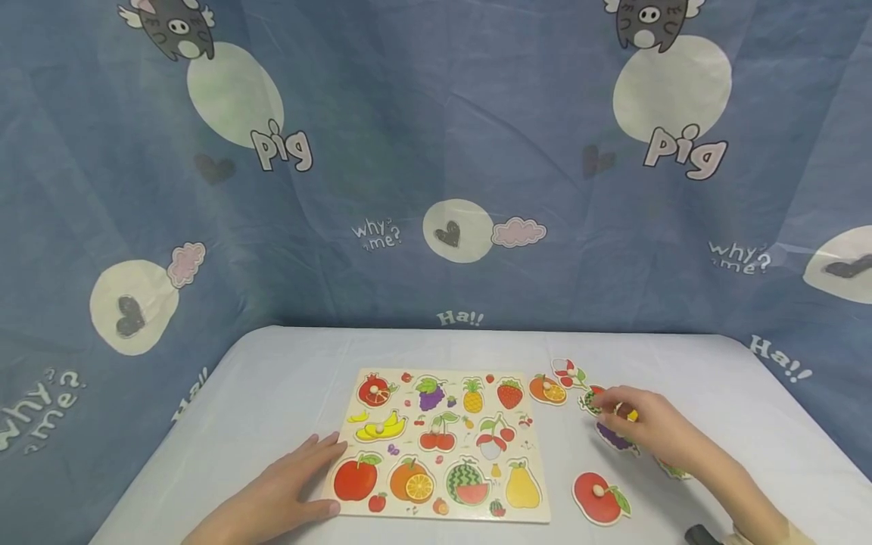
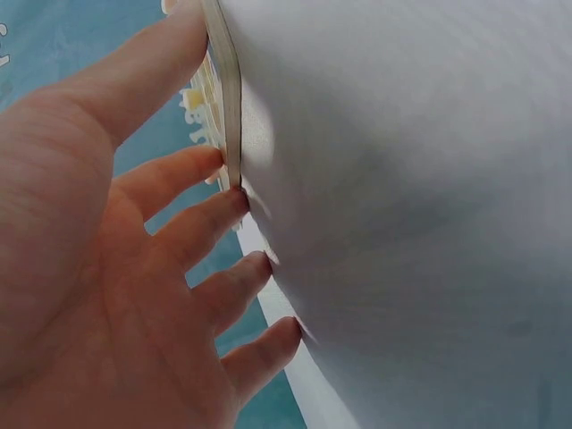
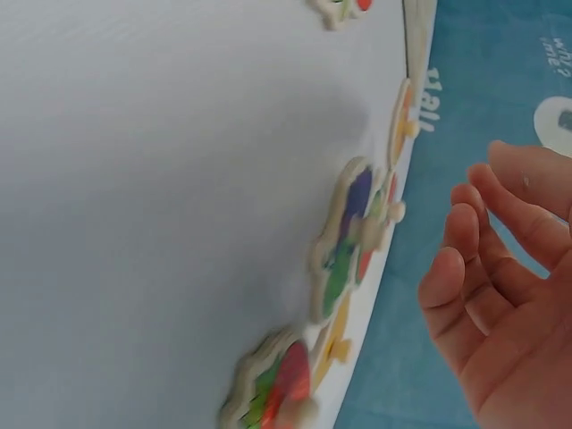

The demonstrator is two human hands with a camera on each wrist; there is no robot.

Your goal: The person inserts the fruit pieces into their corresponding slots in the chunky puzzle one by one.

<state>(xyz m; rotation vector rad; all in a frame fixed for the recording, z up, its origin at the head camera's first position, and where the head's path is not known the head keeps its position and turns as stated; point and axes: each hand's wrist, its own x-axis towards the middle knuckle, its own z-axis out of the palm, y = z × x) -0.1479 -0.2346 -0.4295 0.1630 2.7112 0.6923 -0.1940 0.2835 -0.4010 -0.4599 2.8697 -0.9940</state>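
Observation:
A wooden fruit puzzle board (image 1: 406, 444) lies flat on the white table. At its left edge, my left hand (image 1: 289, 484) rests with fingers and thumb extended; in the left wrist view thumb and fingertips touch the board's side (image 2: 230, 98). To the right of the board, my right hand (image 1: 643, 420) hovers over loose knobbed pieces, fingers loosely bent. Nearest its fingertips is a watermelon piece (image 1: 591, 400), with a grape piece (image 1: 616, 439) just below. In the right wrist view, nothing shows between the right fingers (image 3: 460, 232), apart from the grape piece (image 3: 335, 246).
An orange piece (image 1: 548, 389) lies by the board's upper right corner, beside a red-and-white piece (image 1: 567, 372). A red apple piece (image 1: 599, 497) lies nearer the front. The right forearm partly covers another piece (image 1: 673, 469). A patterned blue curtain (image 1: 381, 288) hangs behind the table.

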